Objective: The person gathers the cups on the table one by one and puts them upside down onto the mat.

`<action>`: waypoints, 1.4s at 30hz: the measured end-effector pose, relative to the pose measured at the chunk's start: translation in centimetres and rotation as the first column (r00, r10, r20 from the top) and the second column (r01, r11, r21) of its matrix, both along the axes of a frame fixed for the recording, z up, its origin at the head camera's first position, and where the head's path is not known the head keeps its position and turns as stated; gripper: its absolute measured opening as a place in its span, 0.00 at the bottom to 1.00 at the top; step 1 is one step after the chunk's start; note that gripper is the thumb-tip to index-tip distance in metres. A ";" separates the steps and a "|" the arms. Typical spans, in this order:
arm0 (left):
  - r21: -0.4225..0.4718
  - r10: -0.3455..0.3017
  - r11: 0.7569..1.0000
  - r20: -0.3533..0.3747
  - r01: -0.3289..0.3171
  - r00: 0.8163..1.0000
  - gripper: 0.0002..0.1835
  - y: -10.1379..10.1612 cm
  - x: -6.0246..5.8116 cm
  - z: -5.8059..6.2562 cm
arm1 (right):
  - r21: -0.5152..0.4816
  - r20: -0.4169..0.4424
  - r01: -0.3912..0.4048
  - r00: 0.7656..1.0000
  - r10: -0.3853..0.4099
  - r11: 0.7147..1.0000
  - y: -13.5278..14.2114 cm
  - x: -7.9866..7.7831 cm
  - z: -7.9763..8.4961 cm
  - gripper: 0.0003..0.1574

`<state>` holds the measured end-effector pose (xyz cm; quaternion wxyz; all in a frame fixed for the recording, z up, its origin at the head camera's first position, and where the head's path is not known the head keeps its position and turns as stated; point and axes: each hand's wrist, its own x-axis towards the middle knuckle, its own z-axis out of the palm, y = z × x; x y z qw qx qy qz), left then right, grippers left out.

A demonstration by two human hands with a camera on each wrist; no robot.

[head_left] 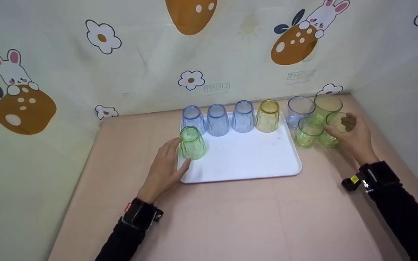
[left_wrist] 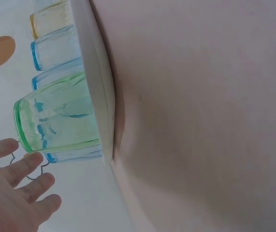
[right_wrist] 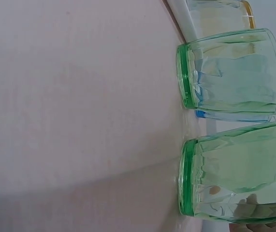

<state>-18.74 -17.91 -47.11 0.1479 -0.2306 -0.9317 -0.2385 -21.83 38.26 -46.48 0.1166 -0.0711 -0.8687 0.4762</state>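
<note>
My left hand (head_left: 163, 168) has its fingers spread beside an upside-down green glass (head_left: 193, 145), which stands at the left end of the white tray (head_left: 245, 159). In the left wrist view, its fingertips (left_wrist: 24, 169) are right at the glass's narrow base. At the right, my right hand (head_left: 356, 136) grips an upright green glass (head_left: 330, 139) near the rim, thumb on one side and fingers on the other. That glass stands on the table. Close to its left is another upright green glass (head_left: 305, 139), near the thumb.
Three upside-down blue glasses (head_left: 217, 121) and a yellow one (head_left: 267, 117) line the tray's back edge. An upright blue glass (head_left: 298, 112) and a yellowish-green one (head_left: 328, 105) stand behind the green pair. A patterned cloth wall (head_left: 151, 65) borders the pink tabletop (head_left: 230, 217).
</note>
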 end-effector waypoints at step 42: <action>0.117 0.029 0.993 -0.053 -0.022 0.998 0.34 0.0 0.3 -0.1 | -0.340 -0.201 0.033 0.974 -0.106 0.940 -1.5 2.3 5.0 0.44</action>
